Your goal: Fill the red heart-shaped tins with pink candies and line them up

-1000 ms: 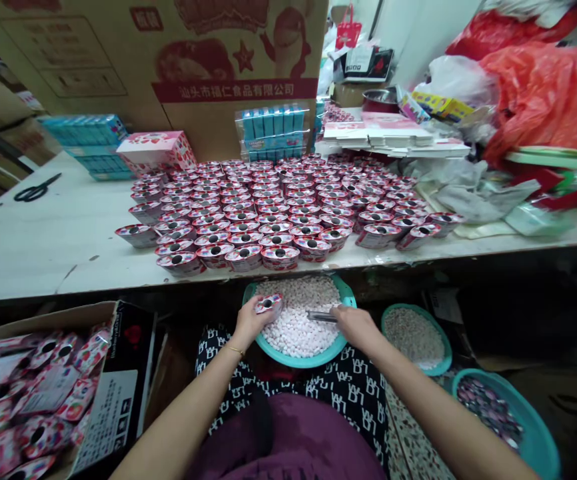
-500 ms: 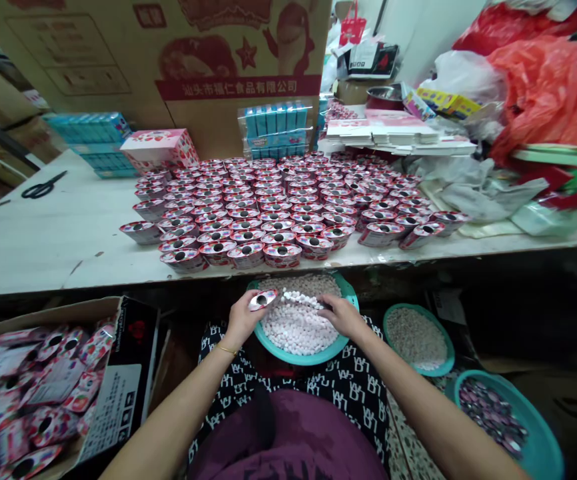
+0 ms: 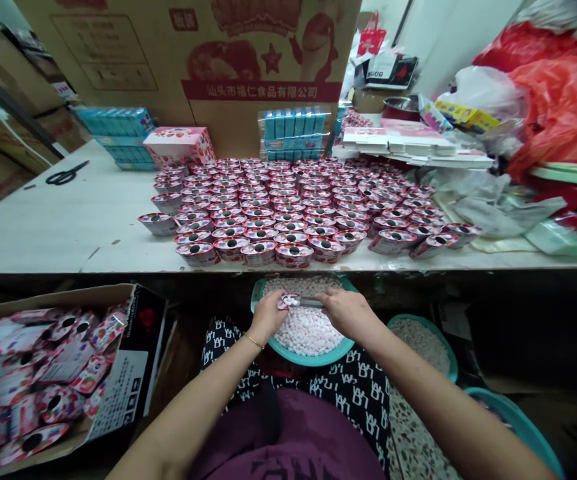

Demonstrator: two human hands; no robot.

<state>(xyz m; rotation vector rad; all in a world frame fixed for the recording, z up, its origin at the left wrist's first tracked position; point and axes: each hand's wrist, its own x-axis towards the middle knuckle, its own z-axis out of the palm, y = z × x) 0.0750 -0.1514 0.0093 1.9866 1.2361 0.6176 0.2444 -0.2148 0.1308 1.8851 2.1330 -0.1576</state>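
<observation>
My left hand (image 3: 268, 316) is closed around a small printed candy box (image 3: 283, 304), held above the basin with white candies showing at its top. In my right hand (image 3: 344, 311) is a narrow metal scoop (image 3: 310, 302), gripped at its right end. The scoop's left end meets the box opening; I cannot tell how many candies are still in it. Below both hands, the teal basin (image 3: 318, 361) holds a heap of white candies (image 3: 306, 331). It rests at my lap, just under the table's front edge.
Rows of open-topped printed boxes (image 3: 293, 253) stand on the white table (image 3: 113, 233). Scissors (image 3: 67, 175) lie at its left. A carton of similar boxes (image 3: 138, 387) is at lower left. Two more teal basins, one of pale candies (image 3: 421, 343), sit at lower right.
My right hand has brought the scoop left to the box, and the row of candies on it no longer shows. My left hand has moved slightly right with the box. The view has shifted a little.
</observation>
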